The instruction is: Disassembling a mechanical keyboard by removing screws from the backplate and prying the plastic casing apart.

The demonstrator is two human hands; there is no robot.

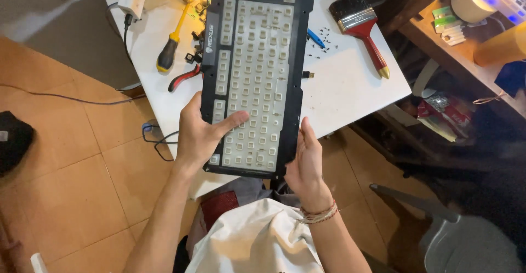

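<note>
Room: tiled orange-brown floor [71,169] below, and a small white table [350,86] pushed up against a dark, cluttered corner on the right.
Table top: busy up there, with tools scattered left and right of the big item in play.
Keyboard frame [255,70]: a long black keyboard body with its keycaps off, showing rows of pale square switch sockets; it is held lengthwise, near end over the person's lap, far end reaching out over the table.
Left hand [200,136]: clamped on the near left edge of the frame, thumb laid across the sockets on top, the other fingers wrapped out of sight underneath.
Right hand [306,160]: flat against the near right edge, fingers straight and pressed together, pointing up along the black rim; a band of threads sits on that wrist.
Screwdriver [171,45]: yellow and black handle, lying on the table just left of the frame.
Pliers [183,78]: red handles, on the table near the screwdriver, close to the frame's left edge.
Paintbrush [361,26]: wide black bristles, red handle, lying to the right, well apart from both hands.
Screws [324,43]: tiny dark specks sprinkled between frame and brush.
Cable [82,98]: thin, trailing across the floor on the left.
Chair [460,234]: grey plastic, bottom right.
</note>
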